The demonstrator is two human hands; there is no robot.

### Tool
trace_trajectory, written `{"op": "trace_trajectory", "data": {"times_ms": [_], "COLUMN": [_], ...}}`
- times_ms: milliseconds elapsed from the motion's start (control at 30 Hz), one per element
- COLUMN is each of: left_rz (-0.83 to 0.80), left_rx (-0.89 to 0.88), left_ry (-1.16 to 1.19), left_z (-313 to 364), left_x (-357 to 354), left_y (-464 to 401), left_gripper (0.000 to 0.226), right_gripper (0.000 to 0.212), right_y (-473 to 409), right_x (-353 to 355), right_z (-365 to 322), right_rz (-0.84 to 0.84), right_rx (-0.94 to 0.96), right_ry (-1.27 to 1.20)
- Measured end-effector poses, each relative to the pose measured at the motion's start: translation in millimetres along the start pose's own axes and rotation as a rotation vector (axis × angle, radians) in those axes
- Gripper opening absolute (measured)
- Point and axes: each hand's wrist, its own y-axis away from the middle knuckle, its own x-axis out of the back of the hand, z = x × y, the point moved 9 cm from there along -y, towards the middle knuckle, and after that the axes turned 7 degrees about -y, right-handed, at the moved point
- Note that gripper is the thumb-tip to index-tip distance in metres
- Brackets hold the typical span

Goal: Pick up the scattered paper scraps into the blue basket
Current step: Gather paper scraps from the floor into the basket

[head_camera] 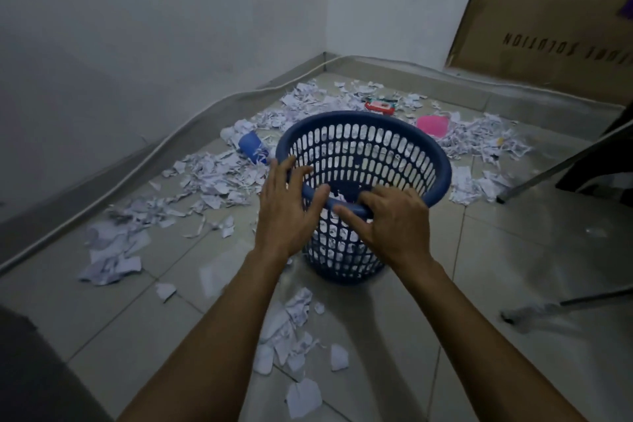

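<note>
The right hand (pixel 394 219) curls over the blue basket (pixel 394 134) rim, left hand (pixel 291 205) spread beside it; the paper scraps (pixel 219 178) look light, flimsy, best pinched in bunches.

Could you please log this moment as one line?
left hand: open, at basket rim | right hand: on rim | scraps: mostly on floor, some in basket
</note>
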Motion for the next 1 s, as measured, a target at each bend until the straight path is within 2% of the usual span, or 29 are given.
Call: {"op": "trace_trajectory", "data": {"times_ms": [100,300,433,567,667,800,1000], "left_rz": [-0.007,0.079,0.091,0.113,0.013,-0.115,-0.351], "left_rx": [0.018,0.152,0.220,0.412,0.491,0.538,0.447], "left_ry": [0.043,0.123,0.098,0.099,0.055,-0.118,-0.336], "left_z": [2.7,-8.3,-6.4,-24.0,-50.5,-85.2,-108.8], "left_x": [-2.2,-5.3,-5.0,-18.1,-42.9,-67.8,-105.7], "left_y": [4.2,25.1,44.6,116.4,178.8,248.0,285.3], "left_gripper": [0.064,0.069,0.071,0.071,0.075,0.083,0.098], "right_gripper": [0.070,0.062,0.059,0.062,0.065,0.071,0.071], "right_y": [1.8,8.8,5.9,11.8,12.3,12.5,7.9], "right_x": [-2.9,-6.5,-2.3,-4.3,-2.1,-5.0,-7.1], "right_z": [-5.7,-18.8,-20.2,-25.4,-27.3,-27.5,-24.0], "right_rz": [-0.053,0.031,0.035,-0.001,-0.025,-0.080,-0.056], "right_rx": [0.019,0.055,0.064,0.044,0.030,0.001,-0.026], "right_ry": [0.086,0.103,0.065,0.044,0.029,0.006,-0.004]}}
